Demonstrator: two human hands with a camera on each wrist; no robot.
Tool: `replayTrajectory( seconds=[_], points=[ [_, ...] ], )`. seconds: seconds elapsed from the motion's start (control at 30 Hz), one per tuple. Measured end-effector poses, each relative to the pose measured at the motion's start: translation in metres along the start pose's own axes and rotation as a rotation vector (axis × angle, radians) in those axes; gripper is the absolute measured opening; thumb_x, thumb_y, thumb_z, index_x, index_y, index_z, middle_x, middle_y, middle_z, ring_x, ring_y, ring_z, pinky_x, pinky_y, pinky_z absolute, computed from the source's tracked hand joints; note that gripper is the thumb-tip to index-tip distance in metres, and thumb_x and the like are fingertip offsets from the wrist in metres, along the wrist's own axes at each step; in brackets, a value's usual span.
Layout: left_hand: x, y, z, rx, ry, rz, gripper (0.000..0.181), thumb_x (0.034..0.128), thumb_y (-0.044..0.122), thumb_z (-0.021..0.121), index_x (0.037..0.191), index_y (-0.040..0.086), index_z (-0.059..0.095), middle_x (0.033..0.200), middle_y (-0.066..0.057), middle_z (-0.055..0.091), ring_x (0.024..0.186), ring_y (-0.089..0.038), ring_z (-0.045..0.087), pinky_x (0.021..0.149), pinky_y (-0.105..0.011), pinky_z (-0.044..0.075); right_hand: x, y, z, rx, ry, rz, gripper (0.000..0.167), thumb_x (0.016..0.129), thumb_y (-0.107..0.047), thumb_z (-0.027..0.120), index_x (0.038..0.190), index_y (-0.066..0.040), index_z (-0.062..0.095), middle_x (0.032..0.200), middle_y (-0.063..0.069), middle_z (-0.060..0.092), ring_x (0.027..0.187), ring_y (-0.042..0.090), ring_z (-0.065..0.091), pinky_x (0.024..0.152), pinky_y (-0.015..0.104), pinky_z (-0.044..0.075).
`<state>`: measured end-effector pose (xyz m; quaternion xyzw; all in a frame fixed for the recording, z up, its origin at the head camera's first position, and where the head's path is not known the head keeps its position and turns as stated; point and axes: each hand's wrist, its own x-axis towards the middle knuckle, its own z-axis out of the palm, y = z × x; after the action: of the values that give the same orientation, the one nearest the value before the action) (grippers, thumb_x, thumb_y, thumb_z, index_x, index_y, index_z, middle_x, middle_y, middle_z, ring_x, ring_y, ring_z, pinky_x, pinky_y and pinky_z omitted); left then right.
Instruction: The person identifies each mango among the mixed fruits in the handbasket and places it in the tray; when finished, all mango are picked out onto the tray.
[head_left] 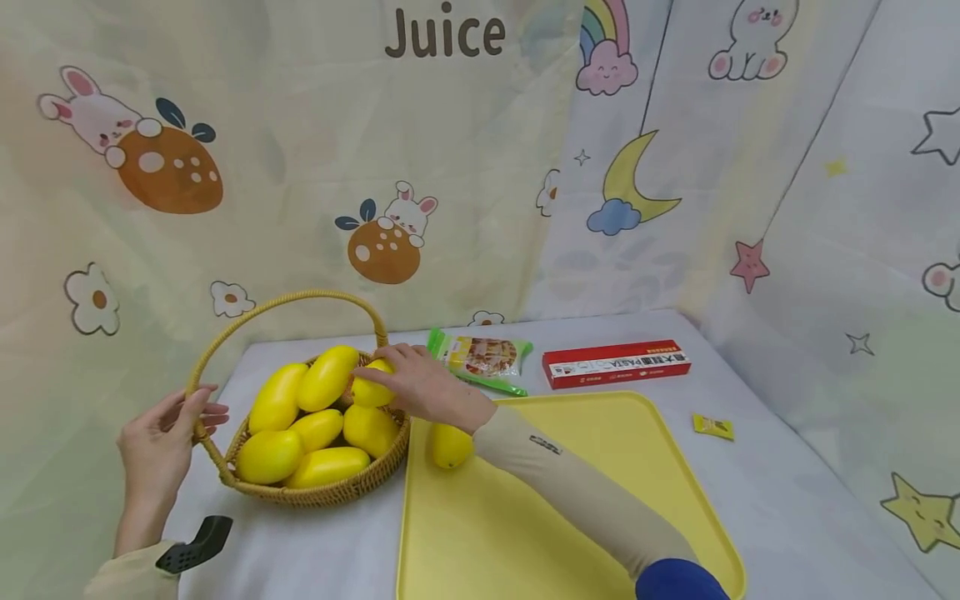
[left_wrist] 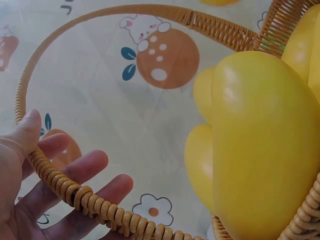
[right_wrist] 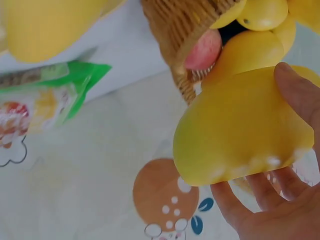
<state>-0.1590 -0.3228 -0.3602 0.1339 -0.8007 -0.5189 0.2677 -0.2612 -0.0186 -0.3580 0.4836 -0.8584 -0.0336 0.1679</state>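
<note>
A wicker basket (head_left: pixel 322 495) full of yellow mangoes (head_left: pixel 327 468) stands at the left of the table. My left hand (head_left: pixel 157 442) holds the left side of its arched handle (left_wrist: pixel 55 182), thumb on one side and loosely bent fingers on the other. Over the basket's back right part, my right hand (head_left: pixel 429 385) grips a mango (right_wrist: pixel 240 127) between thumb and fingers. Among the fruit, a pink round thing (right_wrist: pixel 204 50) shows in the right wrist view; most of it is hidden. Another mango (head_left: pixel 451 448) lies on the yellow tray (head_left: pixel 517 542), partly behind my right forearm.
Behind the tray lie a green-edged food packet (head_left: pixel 487 357) and a red pasta box (head_left: pixel 617 364). A small yellow sachet (head_left: pixel 712 427) is on the white cloth to the tray's right. Printed fabric (head_left: pixel 480 150) hangs behind the table.
</note>
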Motion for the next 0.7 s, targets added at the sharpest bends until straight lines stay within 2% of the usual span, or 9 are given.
replayTrajectory(
  seconds=[0.17, 0.33, 0.53, 0.7],
  points=[
    [0.000, -0.001, 0.000, 0.001, -0.008, 0.016, 0.036, 0.0950, 0.027, 0.059, 0.120, 0.002, 0.066, 0.071, 0.021, 0.065, 0.064, 0.003, 0.064, 0.063, -0.007, 0.050, -0.029, 0.022, -0.007, 0.044, 0.047, 0.025, 0.066, 0.085, -0.027, 0.074, 0.143, -0.028, 0.043, 0.137, 0.008, 0.047, 0.121, 0.023, 0.047, 0.100, 0.040, 0.043],
    [0.001, 0.000, 0.000, 0.008, -0.018, 0.030, 0.036, 0.0952, 0.027, 0.059, 0.120, 0.003, 0.066, 0.071, 0.023, 0.064, 0.064, 0.005, 0.064, 0.063, -0.006, 0.049, -0.059, 0.043, -0.010, 0.097, 0.045, 0.077, 0.065, 0.082, -0.024, 0.077, 0.140, -0.026, 0.047, 0.133, 0.010, 0.048, 0.120, 0.026, 0.047, 0.101, 0.044, 0.042],
    [0.001, 0.001, -0.001, -0.008, -0.028, 0.022, 0.035, 0.0948, 0.027, 0.060, 0.120, 0.004, 0.066, 0.071, 0.022, 0.065, 0.064, 0.004, 0.065, 0.063, -0.006, 0.049, -0.089, 0.059, 0.001, 0.101, 0.010, 0.136, 0.067, 0.080, -0.022, 0.079, 0.139, -0.026, 0.047, 0.131, 0.011, 0.050, 0.123, 0.030, 0.046, 0.102, 0.048, 0.042],
    [0.000, 0.000, 0.001, -0.014, -0.016, 0.012, 0.035, 0.0946, 0.026, 0.060, 0.120, 0.003, 0.066, 0.070, 0.022, 0.065, 0.063, 0.004, 0.065, 0.062, -0.006, 0.049, -0.105, 0.066, 0.012, 0.144, -0.003, 0.174, 0.070, 0.078, -0.020, 0.080, 0.140, -0.023, 0.048, 0.136, 0.013, 0.048, 0.127, 0.031, 0.044, 0.104, 0.048, 0.042]
  ],
)
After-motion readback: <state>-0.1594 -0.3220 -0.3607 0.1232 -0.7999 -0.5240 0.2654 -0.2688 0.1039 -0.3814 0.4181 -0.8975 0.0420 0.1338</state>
